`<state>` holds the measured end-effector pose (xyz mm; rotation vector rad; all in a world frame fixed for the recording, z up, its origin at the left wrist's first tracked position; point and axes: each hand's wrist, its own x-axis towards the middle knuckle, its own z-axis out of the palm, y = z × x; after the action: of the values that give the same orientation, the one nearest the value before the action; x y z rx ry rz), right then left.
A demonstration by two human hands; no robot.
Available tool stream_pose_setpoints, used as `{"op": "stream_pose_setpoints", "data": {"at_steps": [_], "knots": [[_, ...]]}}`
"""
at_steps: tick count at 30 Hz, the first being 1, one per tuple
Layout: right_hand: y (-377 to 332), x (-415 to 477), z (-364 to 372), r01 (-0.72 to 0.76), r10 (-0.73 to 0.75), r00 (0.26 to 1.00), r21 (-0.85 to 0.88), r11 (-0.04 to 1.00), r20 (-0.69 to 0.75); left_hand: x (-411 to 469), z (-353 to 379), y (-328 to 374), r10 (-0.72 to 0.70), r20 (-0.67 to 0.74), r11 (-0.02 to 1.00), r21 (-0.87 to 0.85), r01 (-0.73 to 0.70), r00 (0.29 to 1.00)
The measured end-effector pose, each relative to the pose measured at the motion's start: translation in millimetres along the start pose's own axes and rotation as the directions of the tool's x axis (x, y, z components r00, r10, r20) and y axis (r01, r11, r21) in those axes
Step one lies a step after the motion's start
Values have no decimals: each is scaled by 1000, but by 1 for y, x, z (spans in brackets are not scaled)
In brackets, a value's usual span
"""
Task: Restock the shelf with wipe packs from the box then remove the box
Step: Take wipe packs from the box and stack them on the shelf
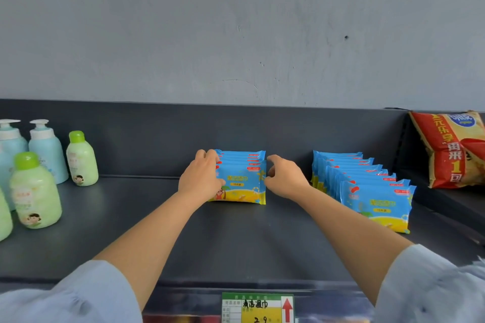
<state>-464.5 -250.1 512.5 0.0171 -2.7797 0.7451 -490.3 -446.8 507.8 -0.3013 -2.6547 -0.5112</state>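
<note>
A short row of blue and yellow wipe packs [244, 181] stands upright near the back of the dark shelf [236, 238]. My left hand [200, 178] grips the left end of this row, fingers curled over the tops and thumb on the front pack. My right hand [284, 177] hovers at the row's right edge with curled fingers; whether it touches the packs is unclear. A second, longer row of wipe packs [367, 191] stands to the right, running from the back wall toward the front. The box is out of sight.
Green and blue bottles [39, 170] stand at the shelf's left. A red and yellow snack bag [451, 149] leans on the neighbouring shelf at the right. A price tag [258, 308] hangs on the front edge. A grey wall rises behind.
</note>
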Motion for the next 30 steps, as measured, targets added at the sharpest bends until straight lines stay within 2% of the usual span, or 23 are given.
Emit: {"op": "stream_pose_setpoints", "data": {"at_steps": [2,4,7,9,22,30], "knots": [[-2,-5,-4,9,-9,1000,-25,1000,-11,-3,-3,0,0,3,999,40,0,1000],[10,-36,-25,50,-49,999,-65,997,8,-37,-16,29,-12,-17,998,58,13,1000],[5,-45,-15,75,-74,997,-139,987,12,-50,-20,19,-26,19,993,114,24,999],[17,-101,-26,152,-134,985,-166,974,111,-117,-31,46,-120,50,984,139,112,992],[17,-104,-33,194,-167,979,-282,940,116,-131,-45,42,-93,32,955,284,81,995],[19,-184,-63,175,-173,984,-322,930,34,-206,-69,70,-18,7,941,339,14,1000]]}}
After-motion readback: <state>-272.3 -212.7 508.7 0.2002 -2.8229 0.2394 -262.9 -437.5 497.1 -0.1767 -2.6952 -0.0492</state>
